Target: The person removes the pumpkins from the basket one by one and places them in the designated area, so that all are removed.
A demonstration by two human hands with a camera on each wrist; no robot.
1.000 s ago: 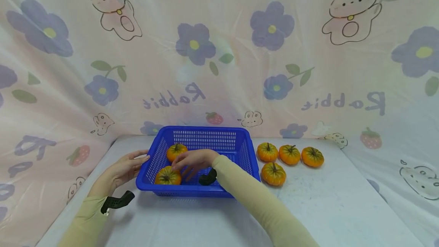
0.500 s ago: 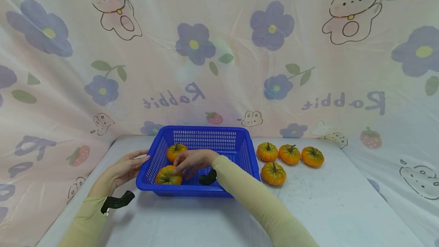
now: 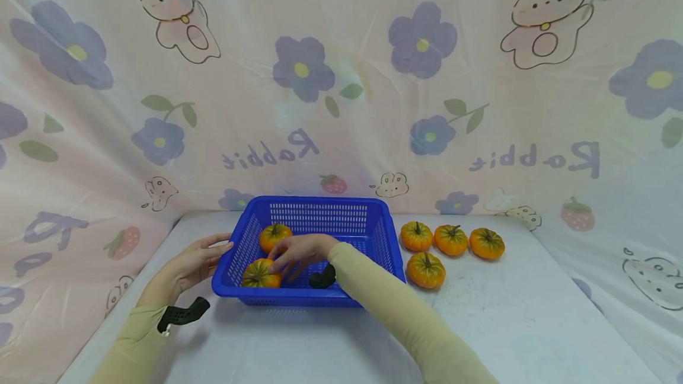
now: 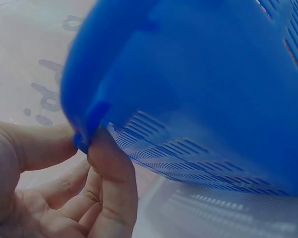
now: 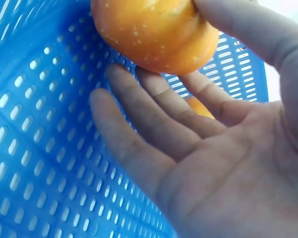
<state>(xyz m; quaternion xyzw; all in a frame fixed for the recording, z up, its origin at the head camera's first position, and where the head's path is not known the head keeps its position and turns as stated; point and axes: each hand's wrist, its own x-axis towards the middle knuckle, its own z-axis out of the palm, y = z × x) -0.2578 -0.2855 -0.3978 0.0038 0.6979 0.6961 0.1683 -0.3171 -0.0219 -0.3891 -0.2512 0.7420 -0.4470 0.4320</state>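
Two small orange pumpkins with green-streaked tops lie in the left part of a blue plastic basket (image 3: 320, 292). My right hand (image 3: 304, 249) reaches into the basket and pinches the front pumpkin (image 3: 260, 274). In the right wrist view the thumb lies on this pumpkin (image 5: 154, 37) and fingertips reach its lower edge, the other fingers spread beside the slotted wall. Behind it rests the second pumpkin (image 3: 274, 236), near the back left corner. At the basket's left side, my left hand (image 3: 194, 261) pinches the rim (image 4: 82, 106) between thumb and forefinger.
Right of the basket, several more pumpkins (image 3: 450, 240) lie on the white table (image 3: 533, 319), one of them (image 3: 425, 270) close to the basket's wall. A curtain (image 3: 363, 111) printed with rabbits and flowers hangs behind. Each wrist carries a black mount (image 3: 184, 314).
The front pumpkin shifts slightly right, then back left and a little lower, with my right fingers staying on it. My left hand and the basket have not moved.
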